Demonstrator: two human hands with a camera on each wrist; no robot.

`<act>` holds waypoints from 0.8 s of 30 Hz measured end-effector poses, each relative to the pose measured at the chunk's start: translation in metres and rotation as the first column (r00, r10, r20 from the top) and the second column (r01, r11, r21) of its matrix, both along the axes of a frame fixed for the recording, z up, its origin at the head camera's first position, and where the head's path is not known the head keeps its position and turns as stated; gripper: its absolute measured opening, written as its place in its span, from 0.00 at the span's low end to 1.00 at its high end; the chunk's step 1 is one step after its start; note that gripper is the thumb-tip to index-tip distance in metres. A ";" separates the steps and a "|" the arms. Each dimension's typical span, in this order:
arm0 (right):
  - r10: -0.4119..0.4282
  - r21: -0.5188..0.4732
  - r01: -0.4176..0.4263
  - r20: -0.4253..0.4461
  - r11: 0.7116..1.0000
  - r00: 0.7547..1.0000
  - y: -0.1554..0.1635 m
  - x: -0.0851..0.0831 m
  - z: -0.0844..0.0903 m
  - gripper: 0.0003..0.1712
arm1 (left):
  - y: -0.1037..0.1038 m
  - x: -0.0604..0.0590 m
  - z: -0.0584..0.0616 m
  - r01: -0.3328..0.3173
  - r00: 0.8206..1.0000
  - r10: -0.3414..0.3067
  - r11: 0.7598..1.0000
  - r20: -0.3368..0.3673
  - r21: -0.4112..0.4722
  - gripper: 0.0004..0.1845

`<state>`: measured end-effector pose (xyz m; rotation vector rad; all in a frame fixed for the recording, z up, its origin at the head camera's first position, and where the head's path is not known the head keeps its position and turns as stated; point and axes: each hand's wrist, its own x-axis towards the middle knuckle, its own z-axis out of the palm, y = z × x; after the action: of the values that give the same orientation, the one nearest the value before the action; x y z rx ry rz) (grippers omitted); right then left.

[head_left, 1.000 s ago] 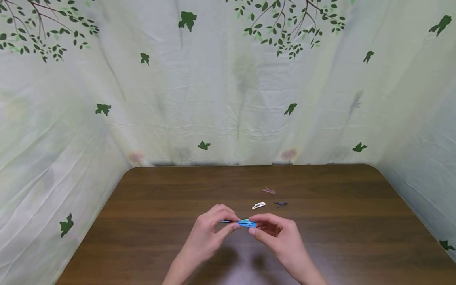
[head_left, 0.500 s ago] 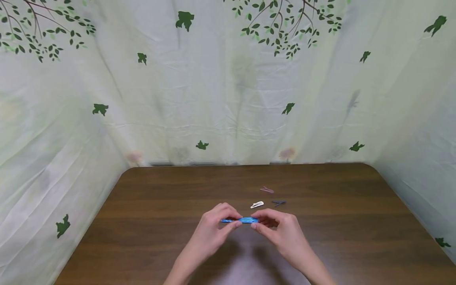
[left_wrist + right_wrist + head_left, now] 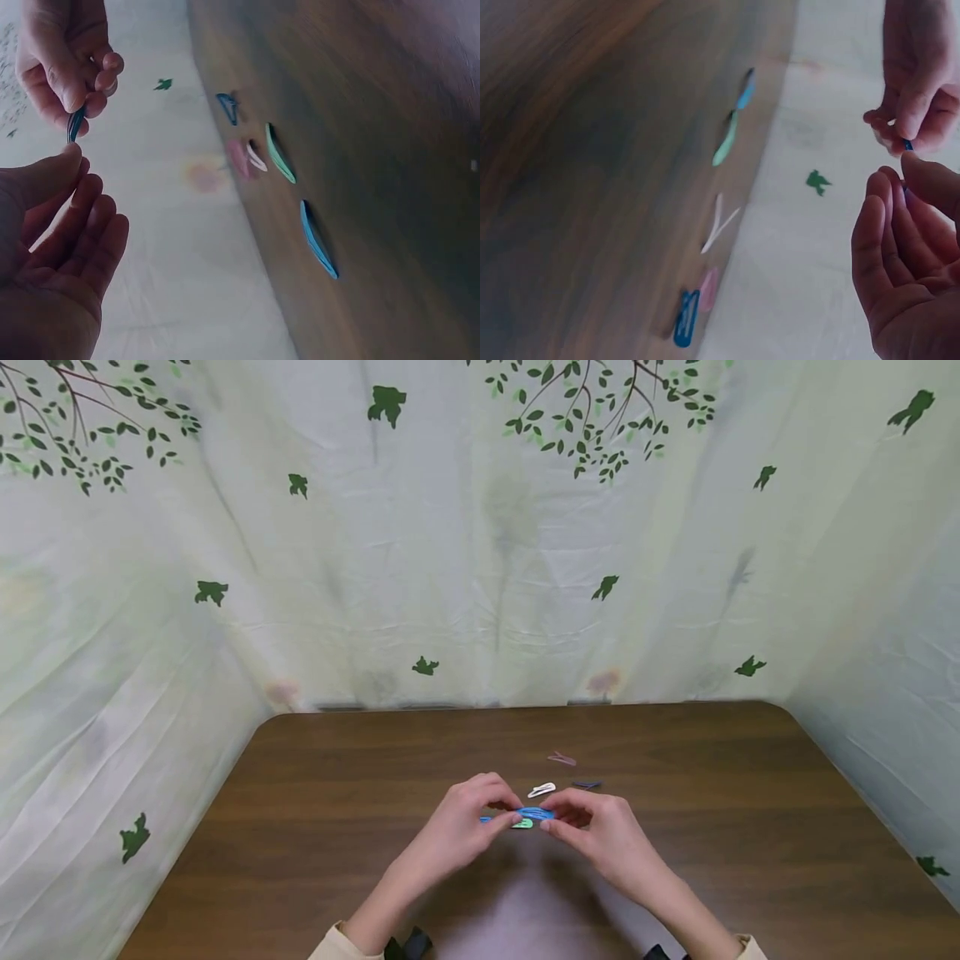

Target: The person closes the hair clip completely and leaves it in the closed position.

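Both hands meet over the middle of the brown table (image 3: 315, 827) and hold one blue hair clip (image 3: 536, 813) between them. My left hand (image 3: 504, 817) pinches its left end, and my right hand (image 3: 555, 823) pinches its right end. In the left wrist view the blue hair clip (image 3: 75, 124) hangs from my right hand's fingers (image 3: 71, 90), with my left thumb (image 3: 60, 161) at its lower tip. In the right wrist view only a sliver of the clip (image 3: 907, 144) shows. Under the hands a green clip (image 3: 522, 824) lies on the table.
More clips lie on the table just beyond the hands: a white one (image 3: 542, 790), a dark blue one (image 3: 587, 784) and a pink one (image 3: 562, 759). A light blue clip (image 3: 318, 240) lies beside the green clip (image 3: 280, 154). Leaf-printed curtains (image 3: 480, 568) close off three sides.
Both hands have moved a little farther up the table and to the right with the blue clip. The green clip now shows beneath it.
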<state>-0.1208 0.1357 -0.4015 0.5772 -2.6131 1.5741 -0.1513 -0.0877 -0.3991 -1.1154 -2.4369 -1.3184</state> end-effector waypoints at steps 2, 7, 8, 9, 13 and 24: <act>0.008 0.023 -0.008 -0.007 1.000 1.000 0.003 -0.003 -0.002 0.08 | 0.002 -0.005 -0.001 0.023 1.000 -0.023 1.000 0.000 -0.021 0.06; 0.025 0.092 -0.018 -0.078 0.996 0.997 0.010 -0.013 -0.009 0.08 | 0.007 -0.015 -0.006 0.034 0.998 -0.030 0.996 0.047 -0.088 0.05; 0.027 0.106 -0.017 -0.090 0.994 0.996 0.011 -0.014 -0.010 0.08 | 0.008 -0.016 -0.008 0.032 0.998 -0.026 0.994 0.058 -0.101 0.04; 0.030 0.115 -0.019 -0.095 0.993 0.995 0.013 -0.016 -0.012 0.08 | 0.009 -0.018 -0.009 0.031 0.998 -0.024 0.993 0.066 -0.114 0.04; 0.020 0.151 -0.006 -0.090 0.988 0.996 0.019 -0.023 -0.019 0.09 | 0.016 -0.027 -0.019 0.040 0.996 -0.030 0.990 0.079 -0.135 0.05; -0.018 0.203 0.015 0.012 0.979 1.000 0.028 -0.035 -0.030 0.06 | 0.034 -0.040 -0.038 0.017 0.992 0.007 0.984 0.129 -0.178 0.05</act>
<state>-0.1559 0.1639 -0.4312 0.5552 -2.8012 1.3193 -0.1916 -0.0539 -0.4370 -1.1088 -2.6942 -1.2284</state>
